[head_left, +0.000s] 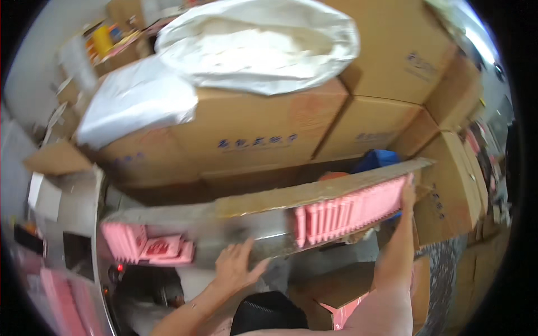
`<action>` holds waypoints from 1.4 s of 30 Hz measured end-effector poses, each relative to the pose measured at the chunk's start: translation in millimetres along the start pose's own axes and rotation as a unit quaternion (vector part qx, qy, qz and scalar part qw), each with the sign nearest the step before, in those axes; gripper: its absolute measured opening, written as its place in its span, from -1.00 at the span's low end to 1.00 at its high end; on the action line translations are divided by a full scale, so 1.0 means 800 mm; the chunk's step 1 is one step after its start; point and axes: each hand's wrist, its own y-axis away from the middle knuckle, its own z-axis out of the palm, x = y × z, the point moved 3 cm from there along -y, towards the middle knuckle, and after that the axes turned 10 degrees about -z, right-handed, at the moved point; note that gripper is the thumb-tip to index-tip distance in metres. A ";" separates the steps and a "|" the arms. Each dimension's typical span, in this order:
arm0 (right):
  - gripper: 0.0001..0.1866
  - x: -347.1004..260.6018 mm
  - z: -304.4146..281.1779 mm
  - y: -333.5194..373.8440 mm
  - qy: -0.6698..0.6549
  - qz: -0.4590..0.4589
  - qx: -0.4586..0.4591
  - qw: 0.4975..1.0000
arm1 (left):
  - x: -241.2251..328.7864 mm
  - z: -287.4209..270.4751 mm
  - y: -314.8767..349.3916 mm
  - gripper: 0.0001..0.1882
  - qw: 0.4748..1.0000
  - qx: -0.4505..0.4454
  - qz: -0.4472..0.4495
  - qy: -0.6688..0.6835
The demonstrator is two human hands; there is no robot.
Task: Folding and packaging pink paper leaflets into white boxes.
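A long, narrow metal trough (269, 221) crosses in front of me, its far rim partly covered with brown tape. On its right side, a row of flat pink packs (350, 210) stands on edge, closely stacked. My right hand (409, 193) touches the right end of this row; its fingers are partly hidden and blurred. My left hand (235, 266) is open, fingers spread, over the trough's near edge with nothing in it. Farther left, more pink packs (124, 241) stand upright, and a few others (167, 249) lie flat beside them, one with a red print.
Large brown cartons (252, 131) stand behind the trough, topped by an open white sack (258, 53) and a silvery plastic bag (137, 101). A blue object (381, 159) sits behind the trough. An open carton (342, 291) is below my right arm. A red light (120, 268) glows at left.
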 end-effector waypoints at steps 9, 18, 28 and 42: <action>-0.09 -0.181 -0.033 0.120 -0.203 -0.016 -0.034 0.979 | 0.032 0.003 0.002 0.15 0.982 0.004 -0.179 0.062; -0.13 -0.323 -0.055 0.220 -0.153 -0.002 0.002 0.988 | -0.126 -0.117 0.029 -0.26 0.982 0.094 0.062 -0.149; -0.21 -0.380 -0.052 0.259 -0.275 -0.013 -0.071 0.959 | -0.165 -0.172 0.085 -0.47 0.968 0.212 -0.004 -0.130; -0.20 -0.371 -0.039 0.267 -0.281 -0.015 -0.009 0.960 | -0.186 -0.149 0.063 -0.59 0.951 0.111 -0.261 -0.124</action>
